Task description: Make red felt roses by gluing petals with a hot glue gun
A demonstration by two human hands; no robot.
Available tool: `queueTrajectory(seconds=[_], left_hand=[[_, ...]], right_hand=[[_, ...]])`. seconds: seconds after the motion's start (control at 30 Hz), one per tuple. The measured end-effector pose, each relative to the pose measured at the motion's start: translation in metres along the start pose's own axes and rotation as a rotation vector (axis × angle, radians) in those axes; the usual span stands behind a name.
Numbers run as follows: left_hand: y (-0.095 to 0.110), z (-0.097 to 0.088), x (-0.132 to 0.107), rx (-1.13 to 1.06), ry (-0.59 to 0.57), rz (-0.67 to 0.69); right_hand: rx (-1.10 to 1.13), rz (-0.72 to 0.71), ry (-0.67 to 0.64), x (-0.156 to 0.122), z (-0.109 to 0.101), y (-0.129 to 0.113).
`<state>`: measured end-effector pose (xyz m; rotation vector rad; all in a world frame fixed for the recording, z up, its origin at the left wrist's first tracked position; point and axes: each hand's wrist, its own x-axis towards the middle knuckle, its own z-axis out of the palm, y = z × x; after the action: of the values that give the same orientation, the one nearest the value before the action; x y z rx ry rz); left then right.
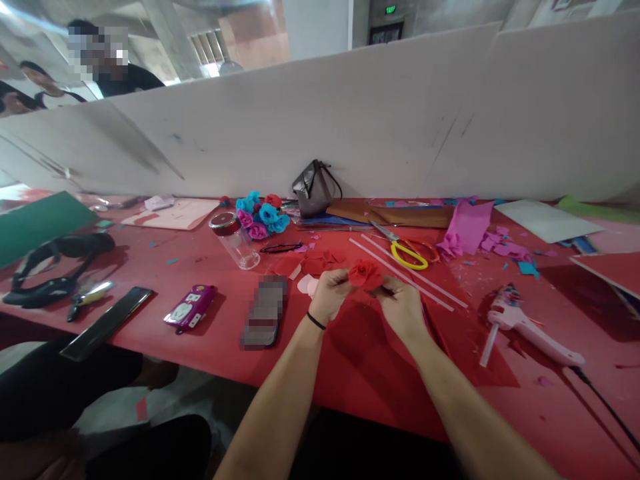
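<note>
A red paper flower (365,274) is held between both hands above the red table (210,273). My left hand (329,295) pinches its left side, fingers closed. My right hand (401,305) grips its right and underside, fingers curled. A black band circles my left wrist. Red paper scraps (320,261) lie just beyond the flower, and a large red paper sheet (370,360) lies under my hands.
Yellow-handled scissors (407,253), two white sticks (400,270), a pink glue gun (530,327), a clear jar (237,243), finished blue and pink flowers (263,217), a brown pouch (313,190), a phone (263,313) and a white partition (350,127) surround them. People stand behind the partition at the far left.
</note>
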<state>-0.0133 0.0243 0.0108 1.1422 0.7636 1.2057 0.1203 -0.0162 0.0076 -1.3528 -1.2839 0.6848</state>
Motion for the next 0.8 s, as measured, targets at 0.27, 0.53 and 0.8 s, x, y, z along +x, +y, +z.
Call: queueTrajectory(seconds=[0.27, 0.53, 0.8], left_hand=[[-0.002, 0.002, 0.0, -0.122, -0.009, 0.009], [-0.004, 0.002, 0.0, -0.151, 0.002, -0.009], [-0.006, 0.011, -0.003, 0.073, 0.055, 0.148]], right_hand=[[0.015, 0.026, -0.033, -0.001, 0.001, 0.003], [-0.01, -0.07, -0.041, -0.005, 0.0, -0.008], [-0.089, -0.12, 0.017, -0.004, -0.002, -0.006]])
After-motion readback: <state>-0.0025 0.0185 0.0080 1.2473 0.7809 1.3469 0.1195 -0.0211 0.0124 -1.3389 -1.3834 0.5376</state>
